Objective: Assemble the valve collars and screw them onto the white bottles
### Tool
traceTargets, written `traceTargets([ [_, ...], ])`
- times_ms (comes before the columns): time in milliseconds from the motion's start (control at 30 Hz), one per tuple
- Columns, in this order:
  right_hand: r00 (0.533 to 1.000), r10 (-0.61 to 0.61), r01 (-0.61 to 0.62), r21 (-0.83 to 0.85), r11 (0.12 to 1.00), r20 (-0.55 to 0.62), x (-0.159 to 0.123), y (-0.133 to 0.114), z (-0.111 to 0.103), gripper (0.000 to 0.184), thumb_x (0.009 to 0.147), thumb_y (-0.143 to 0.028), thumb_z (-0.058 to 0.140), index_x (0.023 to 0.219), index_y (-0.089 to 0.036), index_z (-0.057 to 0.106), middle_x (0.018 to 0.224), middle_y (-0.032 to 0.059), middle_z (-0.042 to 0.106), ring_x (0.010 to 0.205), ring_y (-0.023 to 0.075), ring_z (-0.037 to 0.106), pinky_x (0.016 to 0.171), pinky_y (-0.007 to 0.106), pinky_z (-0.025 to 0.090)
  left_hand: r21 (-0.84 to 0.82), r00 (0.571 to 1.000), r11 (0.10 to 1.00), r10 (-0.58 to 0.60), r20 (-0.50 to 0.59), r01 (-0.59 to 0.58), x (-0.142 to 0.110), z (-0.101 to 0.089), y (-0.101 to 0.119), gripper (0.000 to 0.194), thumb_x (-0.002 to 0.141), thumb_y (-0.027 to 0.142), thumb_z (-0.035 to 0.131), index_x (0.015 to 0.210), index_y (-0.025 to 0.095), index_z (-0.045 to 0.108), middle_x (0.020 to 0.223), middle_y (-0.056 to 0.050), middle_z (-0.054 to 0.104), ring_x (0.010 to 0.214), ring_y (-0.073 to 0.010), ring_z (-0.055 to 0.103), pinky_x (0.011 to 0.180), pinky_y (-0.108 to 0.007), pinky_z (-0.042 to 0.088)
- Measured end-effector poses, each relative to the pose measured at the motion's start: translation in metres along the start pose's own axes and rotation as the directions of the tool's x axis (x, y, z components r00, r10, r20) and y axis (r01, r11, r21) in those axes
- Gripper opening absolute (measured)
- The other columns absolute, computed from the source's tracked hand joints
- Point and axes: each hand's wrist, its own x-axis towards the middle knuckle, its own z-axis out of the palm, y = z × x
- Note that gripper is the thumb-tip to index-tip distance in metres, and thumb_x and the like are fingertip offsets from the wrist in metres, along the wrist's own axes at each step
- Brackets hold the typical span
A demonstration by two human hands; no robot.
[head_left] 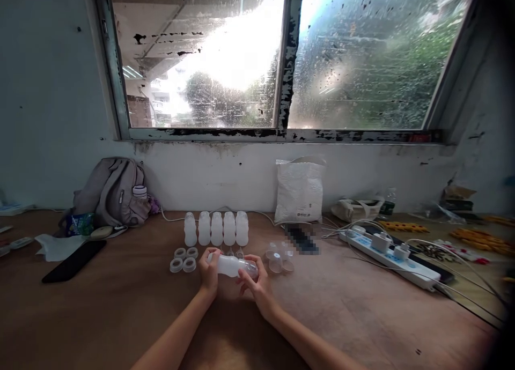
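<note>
Level above the table, a frosted white baby bottle (228, 266) lies sideways between my hands. My left hand (208, 272) is wrapped round its left end. At the other end, my right hand (259, 284) has its fingers closed round the clear cap (250, 269) on the bottle. Behind them a row of several upright frosted bottles (216, 229) stands on the table. White screw rings (183, 259) lie left of my left hand, and clear caps (277, 260) sit right of my right hand. Small clear nipples (240, 253) show partly behind the held bottle.
A grey backpack (115, 195) leans on the wall at the left, with a black phone (74, 260) in front. At the back stands a white plastic bag (300, 190). A power strip (394, 260) with plugs and cables lies at the right, beside orange parts (483, 240).
</note>
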Motion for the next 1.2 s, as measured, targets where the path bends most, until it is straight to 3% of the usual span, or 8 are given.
traceTargets([
  [200, 0.998, 0.012, -0.003, -0.132, 0.991, 0.069, 0.004, 0.003, -0.006, 0.036, 0.066, -0.038, 0.062, 0.089, -0.021, 0.040, 0.071, -0.0020, 0.053, 0.044, 0.0090, 0.052, 0.033, 0.019, 0.042, 0.015, 0.999, 0.999, -0.047, 0.016, 0.047, 0.007, -0.004, -0.008, 0.022, 0.063, 0.036, 0.053, 0.062, 0.014, 0.054, 0.057, 0.002, 0.051, 0.049, -0.0099, 0.045, 0.045, -0.019, 0.035],
  [367, 0.997, -0.039, 0.056, -0.302, 0.952, 0.062, 0.004, 0.000, -0.010, 0.033, 0.067, -0.040, 0.059, 0.085, -0.020, 0.041, 0.073, -0.0018, 0.054, 0.039, 0.0063, 0.048, 0.031, 0.017, 0.038, 0.120, 0.992, 0.992, 0.017, 0.124, -0.032, 0.011, -0.006, -0.008, 0.023, 0.067, 0.036, 0.051, 0.060, 0.014, 0.053, 0.057, 0.001, 0.050, 0.051, -0.0103, 0.045, 0.046, -0.019, 0.034],
  [667, 0.977, -0.167, 0.212, -0.542, 0.813, 0.132, 0.004, -0.005, -0.016, 0.025, 0.067, -0.036, 0.058, 0.079, -0.019, 0.043, 0.054, -0.0049, 0.049, 0.045, 0.0088, 0.044, 0.042, 0.018, 0.033, 0.201, 0.972, 0.972, 0.073, 0.224, -0.119, 0.012, -0.011, -0.009, 0.026, 0.074, 0.036, 0.044, 0.061, 0.015, 0.052, 0.057, 0.001, 0.050, 0.052, -0.0106, 0.045, 0.048, -0.019, 0.035],
  [833, 0.976, -0.182, 0.216, -0.556, 0.803, 0.116, 0.003, -0.001, -0.017, 0.025, 0.068, -0.037, 0.056, 0.078, -0.019, 0.041, 0.053, -0.0048, 0.048, 0.045, 0.0090, 0.043, 0.043, 0.018, 0.031, 0.272, 0.937, 0.910, 0.249, 0.245, -0.313, 0.007, -0.009, -0.011, 0.022, 0.076, 0.032, 0.041, 0.065, 0.016, 0.051, 0.062, 0.000, 0.053, 0.058, -0.0123, 0.049, 0.054, -0.021, 0.037],
  [1033, 0.979, -0.194, 0.193, -0.586, 0.787, 0.061, 0.000, 0.000, -0.015, 0.028, 0.065, -0.038, 0.060, 0.079, -0.020, 0.043, 0.054, -0.0053, 0.048, 0.045, 0.0090, 0.042, 0.044, 0.019, 0.032, 0.266, 0.939, 0.918, 0.227, 0.260, -0.295, 0.013, -0.005, -0.015, 0.022, 0.077, 0.031, 0.040, 0.063, 0.017, 0.050, 0.060, 0.001, 0.052, 0.056, -0.0124, 0.048, 0.052, -0.020, 0.036],
  [1100, 0.983, -0.176, 0.173, -0.539, 0.825, 0.048, 0.000, 0.000, -0.015, 0.029, 0.063, -0.037, 0.061, 0.080, -0.021, 0.044, 0.057, -0.0050, 0.050, 0.045, 0.0089, 0.044, 0.044, 0.019, 0.034, 0.265, 0.941, 0.919, 0.227, 0.253, -0.293, 0.015, -0.008, -0.015, 0.022, 0.077, 0.031, 0.041, 0.064, 0.017, 0.050, 0.061, 0.001, 0.052, 0.056, -0.0123, 0.048, 0.052, -0.020, 0.036],
  [1200, 0.999, -0.033, 0.028, -0.371, 0.928, -0.010, 0.004, 0.003, -0.014, 0.035, 0.063, -0.040, 0.061, 0.086, -0.021, 0.043, 0.053, -0.0061, 0.050, 0.038, 0.0084, 0.044, 0.037, 0.019, 0.034, 0.265, 0.949, 0.927, 0.203, 0.240, -0.266, 0.015, -0.011, -0.011, 0.021, 0.075, 0.033, 0.044, 0.066, 0.016, 0.052, 0.064, 0.000, 0.053, 0.059, -0.0125, 0.049, 0.054, -0.020, 0.037],
])
